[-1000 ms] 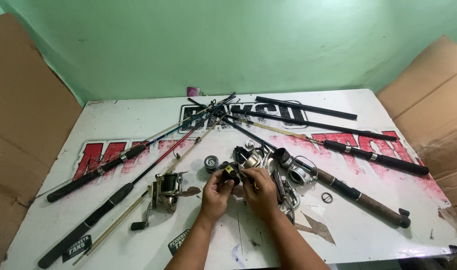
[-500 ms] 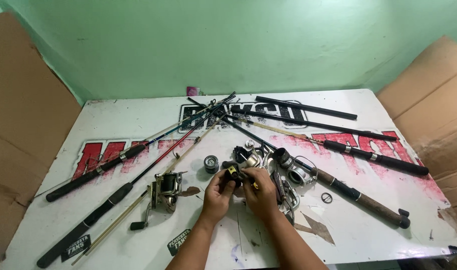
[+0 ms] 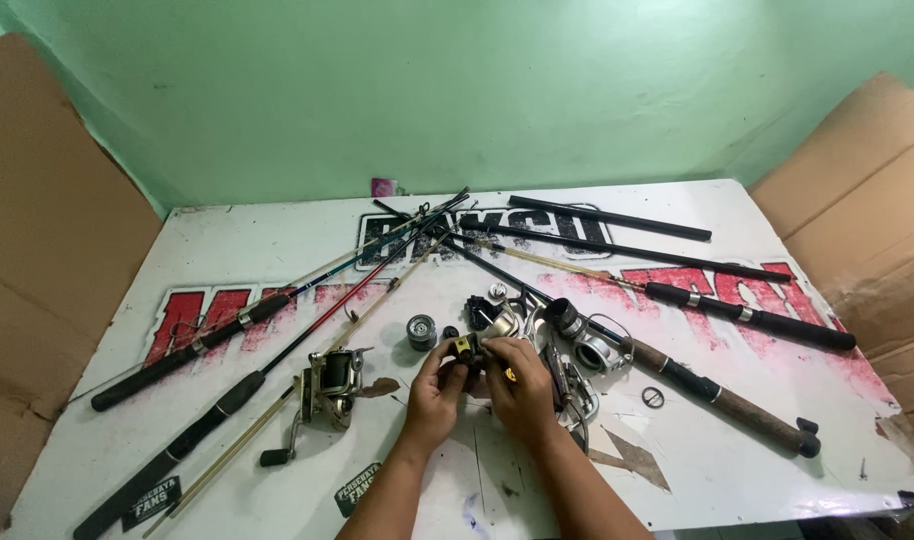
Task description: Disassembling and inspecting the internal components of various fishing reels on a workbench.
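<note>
Your left hand [image 3: 435, 390] and right hand [image 3: 517, 385] both curl closed around a small black-and-yellow reel part [image 3: 466, 350], fingertips pinching it above the white table [image 3: 737, 460].

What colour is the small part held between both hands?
Mostly black with a yellow bit, seen in the head view: the small part sits between left hand and right hand.

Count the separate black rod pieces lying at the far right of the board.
3: top bare piece, long thin middle piece, and handled piece nearest. Crossing rods at centre may hide more.
</note>
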